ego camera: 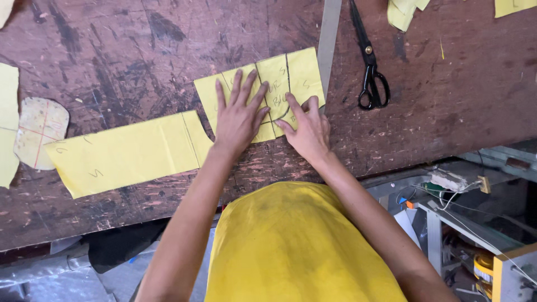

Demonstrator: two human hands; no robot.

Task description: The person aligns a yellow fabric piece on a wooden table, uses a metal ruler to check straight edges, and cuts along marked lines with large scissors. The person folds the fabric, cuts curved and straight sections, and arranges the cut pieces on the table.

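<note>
A yellow paper pattern piece (296, 72) with pen lines and handwriting lies on the worn dark wooden table (140, 50). My left hand (239, 114) lies flat on it with fingers spread, pressing it down. Beside it, my right hand (306, 127) rests on the lower right part of the same piece, fingers on the paper. A longer yellow paper strip (126, 154) lies to the left, its right end touching the smaller piece. Neither hand grips anything.
Black scissors (369, 61) lie to the right beyond a metal ruler (329, 33). A round cream pattern piece (39, 130) and more yellow paper (8, 112) lie at the left edge. Yellow scraps (404, 11) lie at the top. Machinery and wires (464, 190) stand below right.
</note>
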